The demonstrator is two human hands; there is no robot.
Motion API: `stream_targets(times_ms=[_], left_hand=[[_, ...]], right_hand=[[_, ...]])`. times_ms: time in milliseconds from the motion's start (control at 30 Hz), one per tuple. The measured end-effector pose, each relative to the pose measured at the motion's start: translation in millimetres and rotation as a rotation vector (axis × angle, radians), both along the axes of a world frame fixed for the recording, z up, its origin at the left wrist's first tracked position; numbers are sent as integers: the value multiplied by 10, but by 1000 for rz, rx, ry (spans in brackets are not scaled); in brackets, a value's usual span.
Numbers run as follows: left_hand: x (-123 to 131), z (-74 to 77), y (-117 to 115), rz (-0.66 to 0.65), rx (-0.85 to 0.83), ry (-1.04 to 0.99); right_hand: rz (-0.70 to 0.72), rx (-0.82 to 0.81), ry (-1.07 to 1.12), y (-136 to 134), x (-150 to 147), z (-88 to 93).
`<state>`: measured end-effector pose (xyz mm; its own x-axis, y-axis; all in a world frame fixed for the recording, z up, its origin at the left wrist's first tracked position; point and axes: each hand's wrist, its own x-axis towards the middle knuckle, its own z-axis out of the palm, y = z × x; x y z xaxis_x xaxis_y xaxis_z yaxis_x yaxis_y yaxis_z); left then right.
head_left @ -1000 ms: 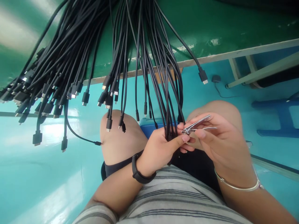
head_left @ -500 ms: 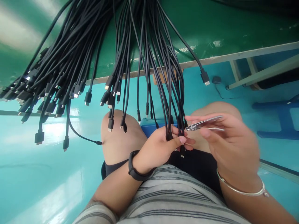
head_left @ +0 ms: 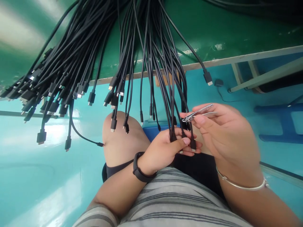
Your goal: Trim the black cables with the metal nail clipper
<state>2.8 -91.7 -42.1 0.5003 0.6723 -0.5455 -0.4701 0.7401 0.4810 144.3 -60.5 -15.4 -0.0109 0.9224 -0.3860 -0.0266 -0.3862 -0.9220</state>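
My left hand [head_left: 167, 143], with a black band on its wrist, is closed around the ends of several black USB cables [head_left: 173, 108] that hang over the table edge. One flat connector [head_left: 193, 144] sticks out past its thumb, and some other plugs are partly hidden by the fingers. In my right hand [head_left: 227, 129] is a silver nail clipper [head_left: 200, 113], pinched between thumb and fingers with its lever raised. The clipper's jaws point left, close to the cables just above my left hand. Whether they touch a cable I cannot tell.
A large bundle of black cables [head_left: 78, 47] lies across the green table [head_left: 236, 34], its plugs hanging at the left. One lone plug [head_left: 207, 78] dangles at right. Below are a blue container [head_left: 151, 130], a black adapter [head_left: 219, 82] and a blue stool frame [head_left: 279, 137].
My right hand has moved left and slightly up with the nail clipper, bringing its jaws closer to the cables. In my left hand, one connector has shifted to the right and up.
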Motion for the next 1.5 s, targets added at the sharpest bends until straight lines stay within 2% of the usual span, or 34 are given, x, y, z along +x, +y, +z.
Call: stream_targets(times_ms=[167, 333, 467, 600, 900, 1167, 1400, 1500], left_hand=[[-4, 3, -8, -40, -10, -3], [27, 14, -63, 59, 6, 100], [52, 22, -80, 102, 66, 154], [56, 27, -78, 109, 94, 165], [48, 25, -76, 106, 115, 147], [73, 17, -75, 112, 57, 189], [96, -9, -70, 131, -2, 193], [81, -1, -70, 111, 6, 219]], right_hand=[[-80, 87, 44, 30, -97, -68], [-85, 116, 162, -34, -48, -43], [-90, 56, 241, -163, 28, -89], [-180, 92, 222, -283, 59, -179], [-87, 73, 197, -354, 126, -243], [-145, 35, 72, -375, 143, -288], [-216, 45, 188, -329, 64, -246], [-198, 36, 211, -313, 65, -239]])
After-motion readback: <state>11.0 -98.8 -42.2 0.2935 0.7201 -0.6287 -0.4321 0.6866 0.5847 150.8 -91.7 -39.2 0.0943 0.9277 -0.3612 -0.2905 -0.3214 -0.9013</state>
